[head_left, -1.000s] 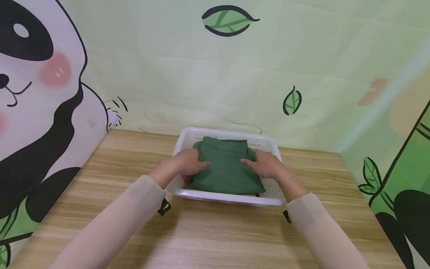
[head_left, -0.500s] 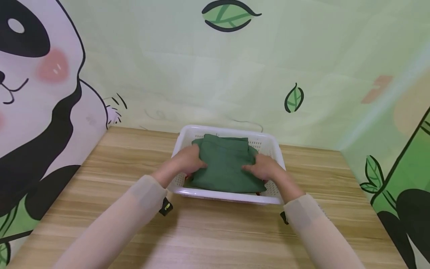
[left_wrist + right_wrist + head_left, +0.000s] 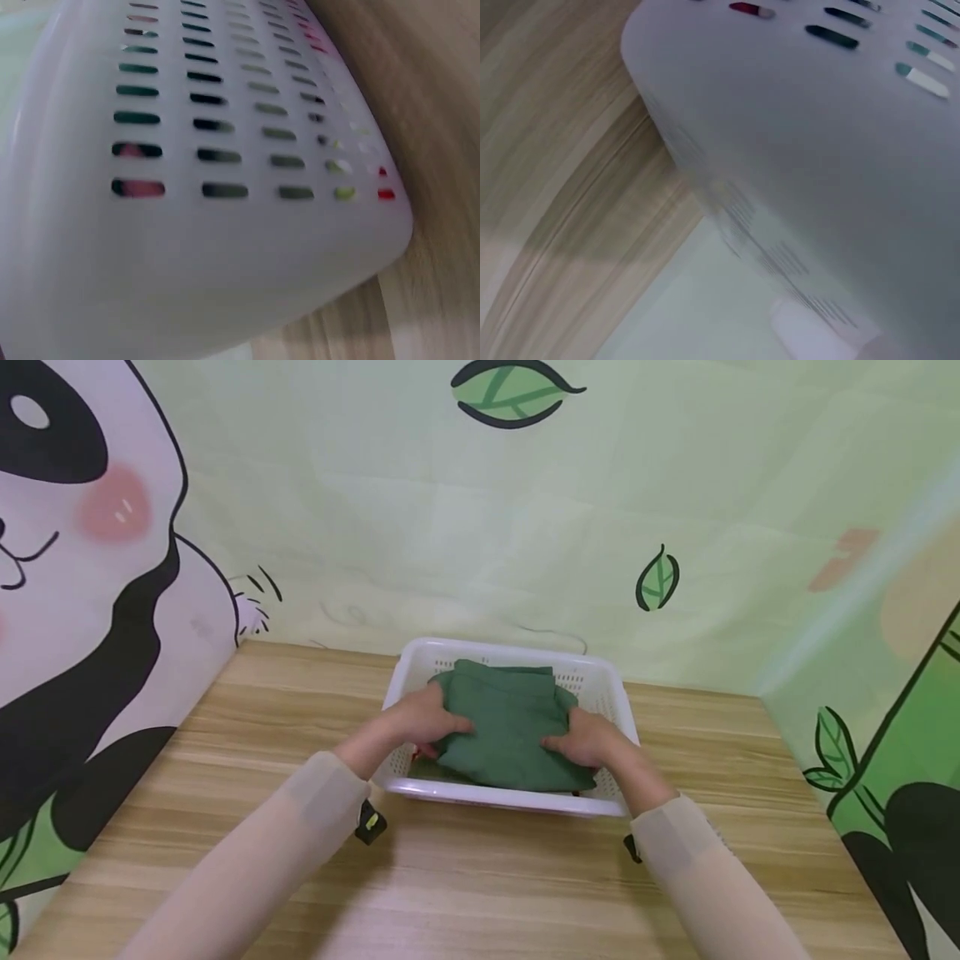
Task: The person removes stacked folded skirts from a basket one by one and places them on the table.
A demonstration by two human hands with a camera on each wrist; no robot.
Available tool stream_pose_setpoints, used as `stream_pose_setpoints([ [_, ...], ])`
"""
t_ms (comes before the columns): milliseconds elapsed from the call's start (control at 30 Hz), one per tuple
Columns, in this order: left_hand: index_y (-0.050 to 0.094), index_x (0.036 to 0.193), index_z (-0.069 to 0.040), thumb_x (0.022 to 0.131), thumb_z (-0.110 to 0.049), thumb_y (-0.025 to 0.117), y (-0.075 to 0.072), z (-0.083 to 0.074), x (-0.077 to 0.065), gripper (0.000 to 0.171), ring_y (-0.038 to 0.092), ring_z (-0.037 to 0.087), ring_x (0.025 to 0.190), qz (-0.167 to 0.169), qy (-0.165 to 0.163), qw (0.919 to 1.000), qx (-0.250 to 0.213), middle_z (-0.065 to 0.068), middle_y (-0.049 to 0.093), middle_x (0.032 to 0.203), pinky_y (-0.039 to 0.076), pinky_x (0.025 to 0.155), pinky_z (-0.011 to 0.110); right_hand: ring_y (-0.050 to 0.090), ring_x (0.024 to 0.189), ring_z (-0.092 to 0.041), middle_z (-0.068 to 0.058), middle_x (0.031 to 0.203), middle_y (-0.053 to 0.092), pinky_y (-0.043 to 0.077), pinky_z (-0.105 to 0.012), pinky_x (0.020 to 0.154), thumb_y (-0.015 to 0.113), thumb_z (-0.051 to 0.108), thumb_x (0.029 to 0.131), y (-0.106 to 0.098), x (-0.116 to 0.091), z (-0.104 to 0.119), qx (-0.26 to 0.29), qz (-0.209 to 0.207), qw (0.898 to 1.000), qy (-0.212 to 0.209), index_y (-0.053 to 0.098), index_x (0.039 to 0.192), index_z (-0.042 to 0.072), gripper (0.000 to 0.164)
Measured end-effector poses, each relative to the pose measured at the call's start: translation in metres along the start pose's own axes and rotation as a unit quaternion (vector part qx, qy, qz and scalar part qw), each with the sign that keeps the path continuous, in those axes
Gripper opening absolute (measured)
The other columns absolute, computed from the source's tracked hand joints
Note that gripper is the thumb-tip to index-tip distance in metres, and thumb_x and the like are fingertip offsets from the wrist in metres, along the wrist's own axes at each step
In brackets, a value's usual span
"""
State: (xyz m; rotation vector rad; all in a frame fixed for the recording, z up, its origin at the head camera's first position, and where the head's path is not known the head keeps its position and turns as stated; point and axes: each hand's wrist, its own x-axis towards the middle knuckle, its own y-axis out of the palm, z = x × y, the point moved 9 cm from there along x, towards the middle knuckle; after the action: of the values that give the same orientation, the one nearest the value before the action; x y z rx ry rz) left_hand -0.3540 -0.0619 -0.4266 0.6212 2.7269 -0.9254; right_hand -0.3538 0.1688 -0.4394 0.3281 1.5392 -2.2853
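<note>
In the head view a folded green cloth [image 3: 506, 722] lies in a white perforated plastic basket [image 3: 498, 796]. My left hand [image 3: 429, 717] grips its left side, thumb on top and the other fingers tucked underneath. On the right side my right hand [image 3: 588, 737] holds the cloth the same way, its fingertips hidden below the edge. The cloth's front left corner is raised and wrinkled, and a darker green layer shows beneath it. Bits of red peek out by both hands. The left wrist view shows the basket's slotted wall [image 3: 247, 142], with green, pink, red and yellow behind the slots.
The basket stands on a wood-grain table [image 3: 480, 877], close to the back wall [image 3: 360, 527], which is printed with leaves and a panda. A thin cord [image 3: 555, 633] runs along the wall behind the basket. Table surface extends left, right and in front of it.
The cloth's front left corner has lifted and shifted inward, uncovering the darker layer below. My fingers have worked further under its sides. The basket keeps its place; the head view tilts slightly.
</note>
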Motion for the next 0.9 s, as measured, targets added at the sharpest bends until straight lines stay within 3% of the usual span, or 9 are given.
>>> stream_pose_setpoints([
  [100,0.03,0.153,0.001,0.095,-0.025,0.07,0.0015,-0.0041,0.0017,0.075,0.07,0.032,0.094,0.007,0.013,0.9994,-0.031,0.027,0.052,0.137,0.064,0.064,0.036,0.067,0.103,-0.033,-0.034,0.142,0.055,0.059,-0.038,0.077,0.061,0.042,0.102,0.0015,0.0021,-0.0008,-0.005,0.001,1.0,-0.001,0.03,0.153,-0.016,0.083],
  [167,0.03,0.152,0.0,0.096,-0.023,0.067,0.0015,-0.0062,0.0021,0.071,0.068,0.033,0.101,0.008,0.017,0.9986,-0.049,0.025,0.051,0.138,0.064,0.066,0.036,0.063,0.119,-0.039,-0.035,0.148,0.05,0.057,-0.043,0.092,0.059,0.041,0.103,0.0017,0.0033,0.0005,-0.007,-0.001,1.0,-0.007,0.026,0.155,-0.016,0.084],
  [267,0.033,0.149,0.0,0.097,-0.02,0.063,0.0004,-0.0083,0.0029,0.063,0.065,0.032,0.105,0.003,0.022,0.9982,-0.056,0.023,0.052,0.136,0.063,0.066,0.036,0.05,0.139,-0.047,-0.036,0.155,0.042,0.046,-0.053,0.112,0.059,0.038,0.104,0.0014,0.0044,0.0025,0.001,-0.004,1.0,-0.017,0.023,0.156,-0.016,0.083],
  [333,0.035,0.148,-0.001,0.098,-0.02,0.061,0.0,-0.0082,0.0033,0.06,0.064,0.033,0.104,0.0,0.018,0.9986,-0.049,0.023,0.053,0.134,0.062,0.065,0.036,0.042,0.145,-0.049,-0.037,0.156,0.039,0.039,-0.057,0.119,0.059,0.035,0.104,0.0006,0.004,0.0039,0.002,-0.006,1.0,-0.026,0.023,0.156,-0.016,0.081],
  [633,0.009,0.166,-0.007,0.099,-0.028,0.066,0.0015,-0.0013,0.0036,0.09,0.057,0.037,0.124,-0.005,-0.04,0.9966,-0.072,0.024,0.034,0.161,0.061,0.07,0.037,0.028,0.154,-0.046,-0.032,0.164,0.03,0.029,-0.056,0.125,0.058,0.02,0.104,-0.0041,0.006,0.0028,0.127,-0.007,0.991,-0.04,0.026,0.157,-0.012,0.07],
  [800,0.007,0.167,-0.012,0.099,-0.021,0.065,0.0019,-0.0016,0.0038,0.09,0.061,0.035,0.114,0.002,-0.039,0.9924,-0.117,0.024,0.029,0.163,0.061,0.065,0.035,0.026,0.155,-0.044,-0.03,0.165,0.028,0.028,-0.056,0.125,0.059,0.017,0.102,-0.0066,0.008,0.0003,0.187,0.0,0.981,-0.047,0.03,0.157,-0.009,0.068],
  [900,0.009,0.167,-0.016,0.098,-0.017,0.063,0.0006,-0.0018,0.0038,0.088,0.062,0.031,0.102,0.004,-0.033,0.9888,-0.146,0.023,0.025,0.165,0.059,0.062,0.033,0.032,0.151,-0.04,-0.027,0.166,0.027,0.036,-0.052,0.121,0.061,0.015,0.1,-0.0077,0.0078,-0.0045,0.242,0.009,0.969,-0.037,0.031,0.158,-0.004,0.069],
])
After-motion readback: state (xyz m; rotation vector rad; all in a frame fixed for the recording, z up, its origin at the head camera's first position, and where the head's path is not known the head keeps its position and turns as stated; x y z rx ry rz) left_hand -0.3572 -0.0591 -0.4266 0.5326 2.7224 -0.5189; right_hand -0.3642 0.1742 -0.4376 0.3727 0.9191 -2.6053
